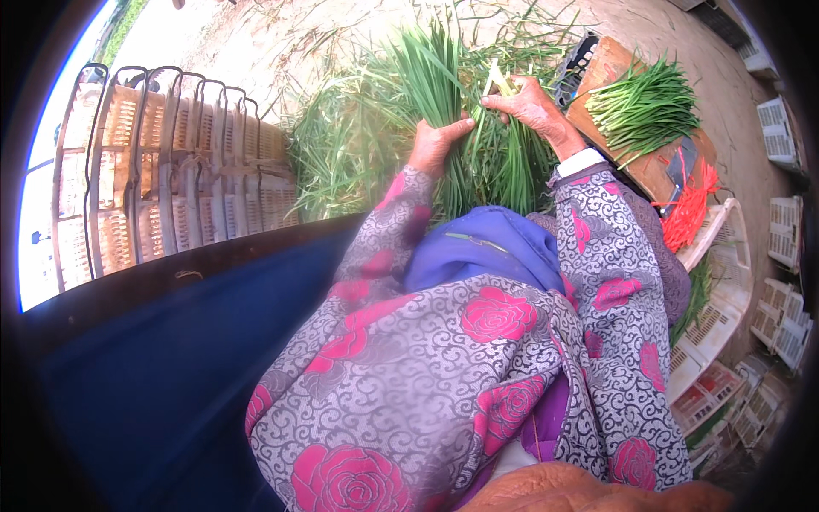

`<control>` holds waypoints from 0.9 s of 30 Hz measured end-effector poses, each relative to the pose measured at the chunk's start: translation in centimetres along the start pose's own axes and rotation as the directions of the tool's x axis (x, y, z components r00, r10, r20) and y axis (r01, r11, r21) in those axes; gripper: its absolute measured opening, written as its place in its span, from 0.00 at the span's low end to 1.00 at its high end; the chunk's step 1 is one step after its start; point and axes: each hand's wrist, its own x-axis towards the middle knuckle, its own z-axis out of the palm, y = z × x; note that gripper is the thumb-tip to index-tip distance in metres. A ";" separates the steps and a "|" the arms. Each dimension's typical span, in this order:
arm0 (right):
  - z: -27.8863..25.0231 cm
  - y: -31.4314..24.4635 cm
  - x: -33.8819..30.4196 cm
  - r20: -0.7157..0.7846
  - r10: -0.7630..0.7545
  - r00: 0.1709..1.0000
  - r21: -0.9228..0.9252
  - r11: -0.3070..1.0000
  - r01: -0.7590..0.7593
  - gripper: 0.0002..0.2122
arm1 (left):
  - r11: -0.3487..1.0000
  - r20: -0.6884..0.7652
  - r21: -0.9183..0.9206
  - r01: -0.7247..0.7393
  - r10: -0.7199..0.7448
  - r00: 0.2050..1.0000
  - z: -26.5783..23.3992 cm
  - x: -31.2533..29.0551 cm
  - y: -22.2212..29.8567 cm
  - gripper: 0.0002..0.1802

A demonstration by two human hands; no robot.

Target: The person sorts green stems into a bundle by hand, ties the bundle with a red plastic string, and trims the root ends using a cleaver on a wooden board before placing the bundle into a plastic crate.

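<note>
My left hand (437, 147) is wrapped around a thick bunch of garlic chives (429, 72), with the thumb across the stems and green leaves fanning upward. To its right, my right hand (535, 111) pinches a smaller cluster of chive stalks (497, 83) between thumb and fingers. Their pale ends point up, and green leaves hang below the hand. Under and around both hands lies a loose pile of chive leaves (341, 149). A neat bunch of chives (646, 107) rests on an orange-brown board (607, 61) right of my right hand.
Stacked plastic crates (196, 175) stand at the left. Red ties (688, 209) hang by the board's near corner, beside a dark flat object (680, 165). A white plastic basket (725, 282) with greens is at my right. More crates (778, 132) line the far right.
</note>
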 end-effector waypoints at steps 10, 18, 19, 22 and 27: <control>-4.8 -1.3 -0.2 -0.168 -0.024 0.986 0.422 0.902 0.094 0.15 | 1.000 -0.105 0.017 -0.013 0.015 0.994 -2.4 -0.9 1.0 0.13; -9.8 7.8 2.3 -0.330 0.200 0.923 -0.180 0.946 -0.269 0.17 | 0.999 0.013 -0.038 0.027 -0.026 1.000 -2.4 -1.4 1.6 0.15; -8.5 6.5 2.0 -0.325 0.176 0.929 -0.196 0.949 -0.248 0.18 | 0.998 0.006 -0.055 0.034 -0.034 0.999 -2.4 -1.4 1.3 0.15; -4.0 1.2 0.5 -0.187 0.056 0.981 -0.042 0.997 -0.065 0.22 | 0.994 0.013 -0.103 0.034 -0.033 0.999 -2.7 -1.0 0.5 0.14; 1.5 -2.2 -1.0 0.095 -0.088 0.992 0.223 0.973 0.065 0.19 | 0.998 0.100 -0.059 0.002 0.004 0.995 -2.1 -0.9 -0.3 0.16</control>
